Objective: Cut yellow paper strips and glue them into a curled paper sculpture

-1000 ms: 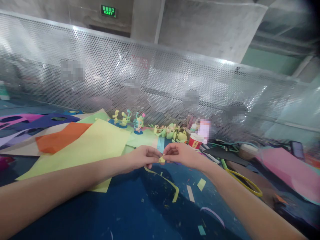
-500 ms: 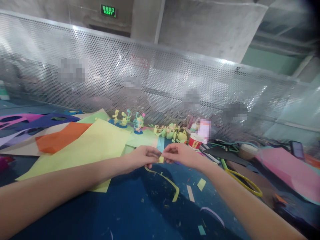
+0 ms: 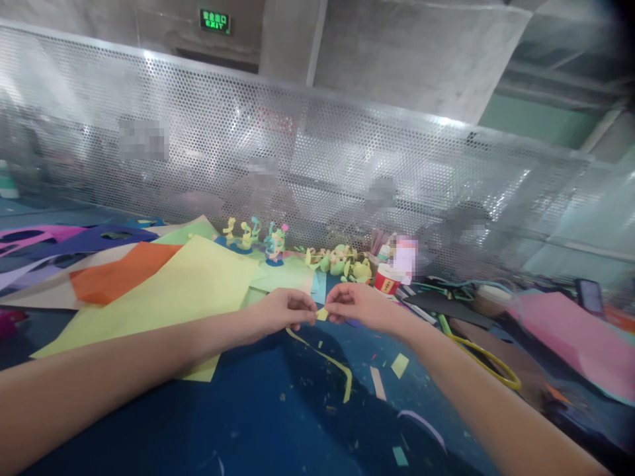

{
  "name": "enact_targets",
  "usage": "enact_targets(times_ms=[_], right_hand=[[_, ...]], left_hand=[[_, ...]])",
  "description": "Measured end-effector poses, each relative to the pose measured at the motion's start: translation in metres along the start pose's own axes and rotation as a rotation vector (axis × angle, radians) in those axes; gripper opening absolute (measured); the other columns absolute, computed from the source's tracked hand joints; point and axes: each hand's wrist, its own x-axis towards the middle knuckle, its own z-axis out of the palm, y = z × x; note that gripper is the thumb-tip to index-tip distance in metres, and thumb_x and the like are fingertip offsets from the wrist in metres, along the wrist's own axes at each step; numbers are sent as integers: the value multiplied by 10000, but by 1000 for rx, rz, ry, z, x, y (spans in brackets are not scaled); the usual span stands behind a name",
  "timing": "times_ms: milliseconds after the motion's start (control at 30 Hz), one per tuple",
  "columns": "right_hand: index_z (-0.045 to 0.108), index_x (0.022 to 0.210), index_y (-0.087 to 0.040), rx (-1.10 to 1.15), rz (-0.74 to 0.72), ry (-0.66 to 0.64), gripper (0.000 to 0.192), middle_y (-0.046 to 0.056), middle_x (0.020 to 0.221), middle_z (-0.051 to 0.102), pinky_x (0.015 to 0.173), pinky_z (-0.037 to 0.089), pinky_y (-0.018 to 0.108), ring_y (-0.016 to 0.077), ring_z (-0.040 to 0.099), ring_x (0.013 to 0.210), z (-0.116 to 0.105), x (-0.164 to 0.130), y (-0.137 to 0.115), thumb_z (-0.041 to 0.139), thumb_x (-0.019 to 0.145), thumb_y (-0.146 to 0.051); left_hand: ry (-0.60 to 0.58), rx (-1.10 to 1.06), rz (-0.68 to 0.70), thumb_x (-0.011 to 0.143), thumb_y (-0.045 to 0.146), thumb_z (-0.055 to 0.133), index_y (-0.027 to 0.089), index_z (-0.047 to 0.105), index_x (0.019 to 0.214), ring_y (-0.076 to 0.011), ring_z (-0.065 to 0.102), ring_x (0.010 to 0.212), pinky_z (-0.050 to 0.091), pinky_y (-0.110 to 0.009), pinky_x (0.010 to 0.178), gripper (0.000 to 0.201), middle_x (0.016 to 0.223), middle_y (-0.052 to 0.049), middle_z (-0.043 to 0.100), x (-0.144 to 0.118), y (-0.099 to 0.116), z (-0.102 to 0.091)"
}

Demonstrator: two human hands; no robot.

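small yellow paper piece sits between the two hands, just above the blue tabletop. at its three o'clock, the right hand pinches it between thumb and fingertips. at its nine o'clock, the left hand has its fingers bunched right at the paper's edge; whether they grip it, i cannot tell. counting from the piece, a curved yellow paper strip lies at six o'clock, a pale yellow paper sheet at nine, small paper figures between ten and eleven, and a red-and-white cup at two
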Motion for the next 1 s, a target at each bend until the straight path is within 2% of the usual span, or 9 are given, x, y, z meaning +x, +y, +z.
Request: enact_targets(times_ms=[333,533,700,1000], right_hand=[[558,771,-150,7,-13,-1,137,20,663,655,636,481,252,114,608,615,0,1,1,614,731,-269],[562,766,-151,64,-30,-34,131,17,671,641,646,493,250,113,602,634,5,2,1,612,735,-268],[565,772,-154,88,-42,-44,147,9,676,627,646,488,249,102,584,608,6,2,3,608,738,-291],[550,765,-166,71,-26,-20,139,-5,644,609,641,471,269,111,566,589,10,1,-1,582,746,-301]], left_hand=[[19,-6,-49,671,327,628,163,619,913,-73,460,537,362,-201,520,293,735,-2,595,-2,6,1],[-24,21,-39,708,465,575,157,638,795,-100,530,571,378,-214,527,326,734,-11,601,-5,8,2],[-15,-4,-20,649,448,646,146,658,757,-102,537,596,415,-223,582,321,696,-20,623,-2,4,2],[-37,0,-33,654,439,646,152,671,760,-90,534,574,403,-203,554,308,691,-23,639,-1,1,1]])
